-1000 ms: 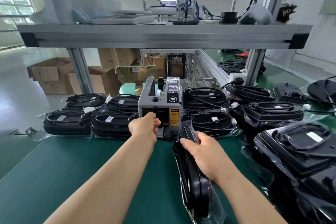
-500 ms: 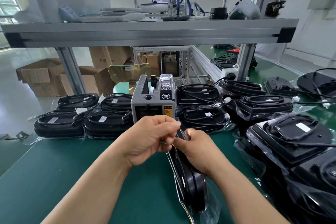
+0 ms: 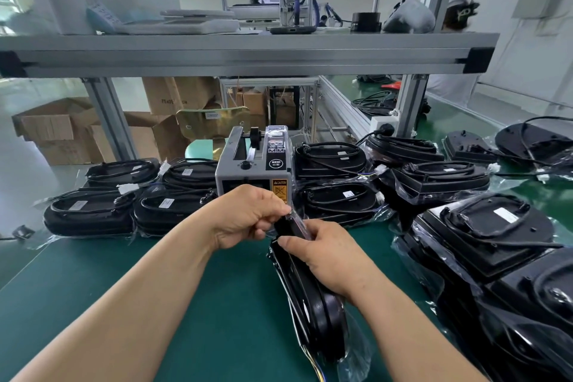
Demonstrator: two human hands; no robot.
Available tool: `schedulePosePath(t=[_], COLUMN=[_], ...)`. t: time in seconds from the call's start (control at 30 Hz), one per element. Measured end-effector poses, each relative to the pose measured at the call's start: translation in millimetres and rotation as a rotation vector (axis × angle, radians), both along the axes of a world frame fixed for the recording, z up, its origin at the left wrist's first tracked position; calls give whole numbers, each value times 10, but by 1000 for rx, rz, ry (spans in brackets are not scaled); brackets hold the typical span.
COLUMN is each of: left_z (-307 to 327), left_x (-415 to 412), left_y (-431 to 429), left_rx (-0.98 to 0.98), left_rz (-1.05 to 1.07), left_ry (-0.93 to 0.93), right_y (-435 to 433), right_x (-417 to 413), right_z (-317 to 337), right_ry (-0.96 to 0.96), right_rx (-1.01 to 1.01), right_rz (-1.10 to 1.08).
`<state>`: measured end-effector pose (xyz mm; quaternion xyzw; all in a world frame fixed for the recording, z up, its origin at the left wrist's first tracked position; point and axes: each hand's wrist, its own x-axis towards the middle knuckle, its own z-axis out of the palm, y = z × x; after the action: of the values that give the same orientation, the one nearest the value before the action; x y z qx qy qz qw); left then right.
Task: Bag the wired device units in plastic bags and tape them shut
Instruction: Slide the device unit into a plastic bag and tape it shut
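Note:
A black wired device unit (image 3: 313,307) in a clear plastic bag stands on edge on the green table (image 3: 155,304), in front of me. My right hand (image 3: 328,257) grips its upper edge, thumb on the left face. My left hand (image 3: 248,214) pinches something small at the bag's top end, where a clear strip of tape (image 3: 299,222) shows. The grey tape dispenser (image 3: 254,164) stands right behind my hands.
Bagged black units lie in rows left (image 3: 90,211) and right (image 3: 338,201) of the dispenser, and a tall stack (image 3: 496,245) crowds the right side. An aluminium shelf beam (image 3: 248,53) runs overhead. Cardboard boxes (image 3: 55,130) sit beyond the table.
My left hand left the dispenser's mouth and came back to the top of the bagged unit, where it now pinches beside my right hand. The unit stays upright.

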<state>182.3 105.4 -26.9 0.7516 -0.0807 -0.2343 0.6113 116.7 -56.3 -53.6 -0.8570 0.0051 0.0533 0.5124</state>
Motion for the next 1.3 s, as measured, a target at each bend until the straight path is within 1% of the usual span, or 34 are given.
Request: schedulePosePath(t=[0.17, 0.6, 0.77, 0.97, 1.17, 1.23, 1.3], left_z=[-49, -169, -182, -217, -285, -319, -341], left_x=[9, -98, -136, -148, -149, -161, -167], left_y=[-30, -132, -155, -180, -183, -197, -226], left_rx=[1, -50, -31, 46, 206, 214, 115], left_rz=[36, 216, 265, 336, 415, 441, 450], left_ry=[-36, -162, -216, -290, -373, -351, -232], right_y=[-17, -28, -15, 8, 2, -5, -13], right_x=[5, 22, 15, 5, 5, -1, -1], right_z=[-8, -42, -44, -40, -44, -34, -23], right_ry=[-5, -14, -10, -6, -14, -19, -23], right_rx=[0, 61, 89, 95, 59, 35, 16], right_rz=[-1, 14, 13, 19, 16, 25, 31])
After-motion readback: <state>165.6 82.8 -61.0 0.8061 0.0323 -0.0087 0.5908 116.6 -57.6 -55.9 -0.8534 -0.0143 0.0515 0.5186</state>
